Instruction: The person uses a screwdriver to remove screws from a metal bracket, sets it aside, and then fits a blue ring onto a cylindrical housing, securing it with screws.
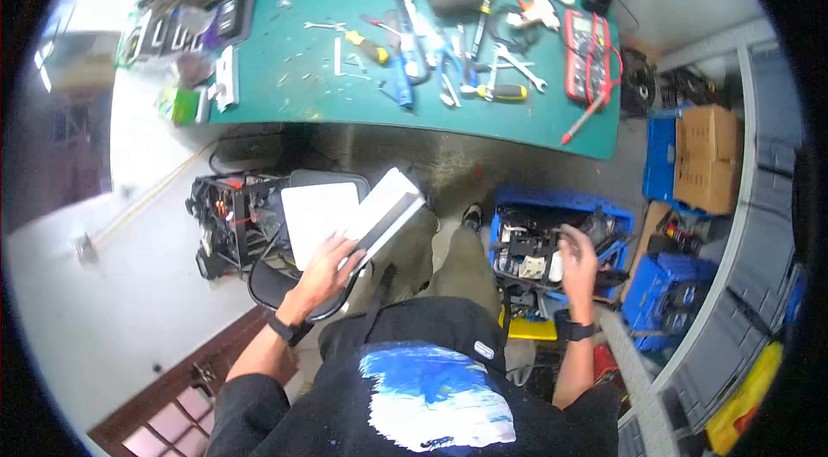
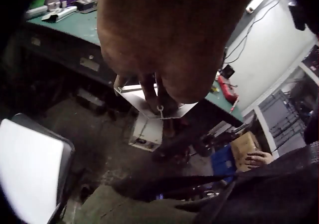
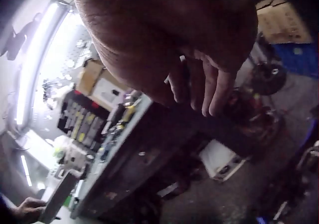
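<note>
My left hand [image 1: 328,274] grips the lower end of a long white panel [image 1: 378,203] with a dark grey strip along it. The panel is held tilted above my left thigh. In the left wrist view my fingers wrap over the white piece [image 2: 133,97], and the palm hides much of it. My right hand [image 1: 580,263] hovers over a blue crate [image 1: 623,220] of mixed parts, its fingers loosely bent. From the right wrist view those fingers [image 3: 213,92] hang down with nothing evident in them.
A white board [image 1: 321,209] lies on a dark seat to my left, beside a black frame [image 1: 237,220] of parts. Ahead, a green workbench [image 1: 285,99] carries spanners, screwdrivers and a red multimeter [image 1: 589,47]. Cardboard boxes [image 1: 707,155] and a metal rack stand on the right.
</note>
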Tool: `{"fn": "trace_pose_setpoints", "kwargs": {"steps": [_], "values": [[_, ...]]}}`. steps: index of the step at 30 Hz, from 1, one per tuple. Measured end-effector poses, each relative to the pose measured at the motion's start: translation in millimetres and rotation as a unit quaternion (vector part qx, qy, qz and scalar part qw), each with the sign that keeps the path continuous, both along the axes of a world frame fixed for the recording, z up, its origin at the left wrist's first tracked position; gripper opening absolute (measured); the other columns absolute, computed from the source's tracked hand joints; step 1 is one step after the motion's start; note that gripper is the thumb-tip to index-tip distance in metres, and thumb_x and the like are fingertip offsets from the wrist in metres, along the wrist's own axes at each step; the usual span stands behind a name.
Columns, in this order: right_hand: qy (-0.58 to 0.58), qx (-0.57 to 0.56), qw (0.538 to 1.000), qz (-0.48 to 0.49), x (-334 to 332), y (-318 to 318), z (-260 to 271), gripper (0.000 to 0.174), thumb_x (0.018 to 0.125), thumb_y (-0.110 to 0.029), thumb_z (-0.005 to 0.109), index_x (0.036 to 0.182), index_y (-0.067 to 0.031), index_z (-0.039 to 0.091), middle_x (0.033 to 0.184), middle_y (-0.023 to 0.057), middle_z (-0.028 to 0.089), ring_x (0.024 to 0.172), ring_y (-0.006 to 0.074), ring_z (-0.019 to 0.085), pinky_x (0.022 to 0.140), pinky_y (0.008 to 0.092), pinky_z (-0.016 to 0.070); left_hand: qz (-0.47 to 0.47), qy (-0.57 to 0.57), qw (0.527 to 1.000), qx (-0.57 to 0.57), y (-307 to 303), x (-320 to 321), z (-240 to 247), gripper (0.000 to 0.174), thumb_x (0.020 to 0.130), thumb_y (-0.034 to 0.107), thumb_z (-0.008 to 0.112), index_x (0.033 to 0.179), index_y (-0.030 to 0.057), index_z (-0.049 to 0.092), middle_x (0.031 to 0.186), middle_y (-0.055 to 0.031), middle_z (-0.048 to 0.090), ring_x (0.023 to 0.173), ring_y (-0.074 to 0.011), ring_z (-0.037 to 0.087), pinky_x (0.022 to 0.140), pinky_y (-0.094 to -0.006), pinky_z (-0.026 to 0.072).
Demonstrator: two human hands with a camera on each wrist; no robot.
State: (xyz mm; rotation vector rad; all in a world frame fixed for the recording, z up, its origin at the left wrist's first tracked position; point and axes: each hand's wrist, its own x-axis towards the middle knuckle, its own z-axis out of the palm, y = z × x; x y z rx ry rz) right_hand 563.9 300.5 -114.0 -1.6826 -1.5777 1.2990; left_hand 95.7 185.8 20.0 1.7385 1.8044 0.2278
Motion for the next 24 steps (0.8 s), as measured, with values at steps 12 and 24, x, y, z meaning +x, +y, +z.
{"fn": "trace_pose_setpoints", "kwargs": {"steps": [12, 24], "values": [[0.247, -0.158, 0.945, 0.141, -259.4, 82.6, 133.7, 0.051, 0.102, -0.027, 0.069, 0.138, 0.0057, 0.054, 0.113, 0.0117, 0.073, 0.1, 0.0133, 0.067, 0.084, 0.0298, 0.0564, -0.113, 0.058, 0.973, 0.192, 54.0, -47.1, 6.5, 0.024, 0.094, 0.018, 0.073, 0.114, 0.0063, 0.07, 0.1, -0.0079, 0.064, 0.102, -0.0275, 0.064, 0.118, -0.0595, 0.0363], [0.144, -0.097, 0.971, 0.163, -336.4, 105.1, 130.1, 0.046, 0.101, -0.022, 0.069, 0.139, 0.0003, 0.055, 0.115, 0.013, 0.07, 0.103, 0.0179, 0.068, 0.084, 0.0331, 0.0589, 0.212, -0.199, 0.94, 0.179, 38.9, -143.6, -3.5, 0.033, 0.095, 0.017, 0.073, 0.127, 0.0094, 0.067, 0.128, -0.0159, 0.058, 0.124, -0.0362, 0.058, 0.106, -0.0454, 0.0475]]}}
